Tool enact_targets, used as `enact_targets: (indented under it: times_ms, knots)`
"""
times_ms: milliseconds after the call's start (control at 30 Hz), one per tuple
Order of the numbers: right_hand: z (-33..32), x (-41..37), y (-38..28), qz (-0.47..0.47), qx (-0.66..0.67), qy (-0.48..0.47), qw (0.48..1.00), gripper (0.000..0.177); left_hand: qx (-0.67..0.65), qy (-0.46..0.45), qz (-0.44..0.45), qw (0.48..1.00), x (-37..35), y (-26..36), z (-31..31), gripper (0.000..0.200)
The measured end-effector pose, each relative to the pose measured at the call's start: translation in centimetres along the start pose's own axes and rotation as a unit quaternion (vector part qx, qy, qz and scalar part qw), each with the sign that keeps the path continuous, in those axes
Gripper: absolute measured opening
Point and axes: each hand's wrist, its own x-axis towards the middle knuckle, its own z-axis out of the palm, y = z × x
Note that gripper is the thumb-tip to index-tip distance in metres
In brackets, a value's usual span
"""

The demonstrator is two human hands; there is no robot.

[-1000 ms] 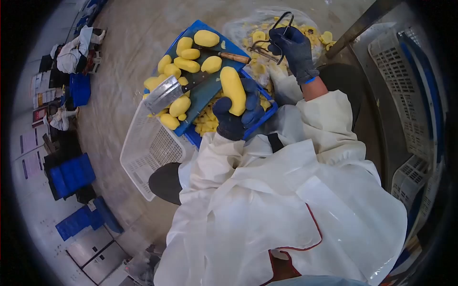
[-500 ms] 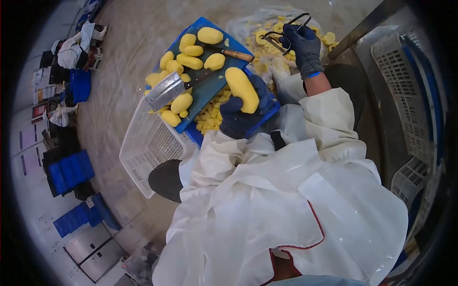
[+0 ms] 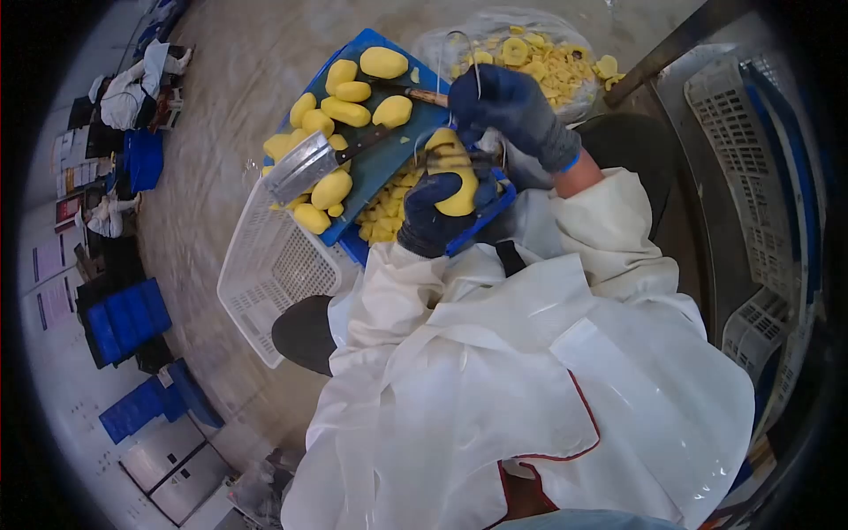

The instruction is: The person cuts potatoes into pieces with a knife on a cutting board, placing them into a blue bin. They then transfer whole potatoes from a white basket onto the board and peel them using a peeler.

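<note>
In its dark glove, my left hand [image 3: 426,216] is wrapped round a long, yellow peeled potato [image 3: 458,201] above a blue crate [image 3: 491,210]. My right hand [image 3: 517,110], also gloved, is closed on a wire-framed peeler [image 3: 463,163]. The peeler's blade end lies across the upper part of the potato and is smeared by motion. Cut yellow pieces [image 3: 387,210] fill the crate under the hands. Left of them a blue-green cutting board [image 3: 375,177] bears several peeled potatoes [image 3: 384,63], a cleaver [image 3: 302,166] and a wooden-handled knife [image 3: 427,94].
A clear plastic bag [image 3: 579,104] of yellow slices and scraps lies beyond my right hand. A white basket [image 3: 265,291] stands left of the board. More white crates [image 3: 738,150] stand at the right beside a metal post [image 3: 676,53]. Other people [image 3: 128,102] are far left.
My right hand has come down and left with the peeler, from above the bag of scraps to the potato. The left hand still holds the potato in nearly the same place.
</note>
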Motion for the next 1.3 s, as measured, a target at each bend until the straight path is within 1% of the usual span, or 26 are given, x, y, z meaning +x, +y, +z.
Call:
enact_targets:
  times_ms: [33, 100, 167, 200, 233, 300, 367, 400, 500, 533, 567, 633, 733, 767, 800, 833, 900, 933, 967, 1033, 1100, 1133, 1200, 1233, 1267, 1300]
  knots:
    - [-1.5, 0.9, 1.8, 0.005, -0.023, 0.097, 0.995, 0.016, -0.041, -0.058, -0.004, 0.997, 0.2, 0.1, 0.0, 0.066]
    - [-5.8, 2.5, 6.0, 0.013, -0.070, 0.285, 0.956, 0.015, -0.123, -0.173, -0.009, 0.977, 0.8, 0.5, 0.3, 0.065]
    - [-8.7, 2.0, 5.3, 0.071, -0.070, 0.423, 0.901, 0.015, -0.135, -0.043, -0.011, 0.990, 0.2, 0.8, 1.1, 0.062]
    - [-7.4, 1.4, 2.9, 0.038, -0.023, 0.416, 0.908, 0.018, -0.131, 0.014, -0.002, 0.991, 0.4, 0.9, 1.5, 0.061]
    - [-6.3, 1.0, 1.6, 0.025, -0.006, 0.343, 0.939, 0.020, -0.129, 0.071, 0.006, 0.989, 0.5, 0.9, 2.0, 0.061]
    - [-4.5, 0.2, 0.1, 0.000, 0.027, 0.198, 0.980, 0.024, -0.122, 0.079, 0.012, 0.989, 0.5, 0.9, 2.2, 0.064]
    - [-1.8, -0.6, 0.1, -0.033, -0.017, 0.045, 0.998, 0.025, -0.110, 0.082, -0.014, 0.990, 0.5, 0.8, 1.6, 0.066]
    - [-0.6, -0.6, 0.6, -0.072, -0.065, 0.039, 0.995, 0.022, -0.107, 0.051, -0.007, 0.993, 0.5, 0.8, 1.7, 0.066]
    - [-4.8, 1.7, 3.9, 0.006, -0.032, 0.238, 0.971, 0.020, -0.091, -0.017, 0.009, 0.996, 0.0, 1.1, 1.9, 0.064]
    - [-6.6, 2.0, 3.5, 0.084, -0.045, 0.340, 0.936, 0.020, -0.083, -0.029, 0.011, 0.996, 0.0, 1.4, 2.1, 0.063]
    - [-8.6, 2.0, 3.7, 0.103, -0.126, 0.370, 0.915, 0.020, -0.076, -0.041, 0.013, 0.996, -0.1, 1.6, 2.2, 0.061]
    - [-6.3, 1.0, 1.1, 0.027, 0.001, 0.339, 0.940, 0.020, 0.024, 0.002, 0.025, 0.999, 0.3, 1.6, 1.7, 0.059]
    - [-2.5, -0.3, -0.1, 0.000, 0.096, 0.075, 0.993, 0.021, 0.209, 0.096, 0.022, 0.973, 0.8, 0.8, 0.7, 0.058]
    - [-0.4, -0.6, -0.8, -0.025, -0.079, 0.067, 0.994, 0.021, 0.277, 0.132, 0.017, 0.952, 1.0, 0.5, 0.2, 0.058]
    - [-0.3, -0.4, -0.4, -0.015, -0.114, 0.078, 0.990, 0.022, 0.353, 0.105, 0.092, 0.925, 1.3, 0.1, -0.1, 0.054]
    - [-0.4, 0.0, 0.4, -0.005, -0.148, 0.088, 0.985, 0.023, 0.366, 0.112, 0.101, 0.918, 1.2, -0.1, -0.4, 0.055]
    - [-3.9, 1.2, 3.5, 0.043, -0.088, 0.217, 0.971, 0.018, 0.391, 0.126, 0.121, 0.904, 0.8, 0.3, 0.6, 0.056]
    - [-6.1, 2.1, 4.1, 0.078, -0.241, 0.298, 0.920, 0.017, 0.377, 0.117, 0.125, 0.910, 0.8, 0.4, 0.2, 0.057]
    - [-7.0, 1.7, 2.3, 0.142, -0.063, 0.317, 0.936, 0.018, 0.363, 0.108, 0.127, 0.917, 0.7, 0.4, -0.4, 0.059]
    - [-5.0, 0.4, -0.2, 0.050, 0.076, 0.253, 0.963, 0.020, 0.322, 0.096, 0.120, 0.934, 0.8, 0.5, -0.7, 0.062]
    - [-2.1, -0.4, -0.8, 0.023, 0.126, 0.142, 0.981, 0.020, 0.273, 0.094, 0.100, 0.952, 1.0, 0.5, -0.3, 0.065]
    - [-0.8, -0.7, -1.1, 0.038, 0.115, 0.096, 0.988, 0.018, 0.209, 0.062, 0.084, 0.972, 0.9, 0.6, 0.1, 0.066]
    - [-3.4, 0.4, 3.0, 0.065, -0.037, 0.208, 0.975, 0.018, 0.078, -0.001, 0.050, 0.996, 0.3, 0.9, 1.3, 0.068]
    - [-5.0, 1.3, 5.1, 0.076, -0.114, 0.258, 0.956, 0.018, 0.039, 0.000, 0.047, 0.998, -0.1, 1.0, 1.4, 0.068]
    - [-6.5, 1.9, 6.1, 0.061, -0.211, 0.337, 0.915, 0.017, 0.001, -0.002, 0.047, 0.999, -0.4, 1.2, 1.5, 0.069]
    - [-6.7, 1.7, 5.0, 0.085, -0.093, 0.378, 0.917, 0.016, -0.038, -0.007, 0.050, 0.998, -0.4, 1.5, 1.5, 0.069]
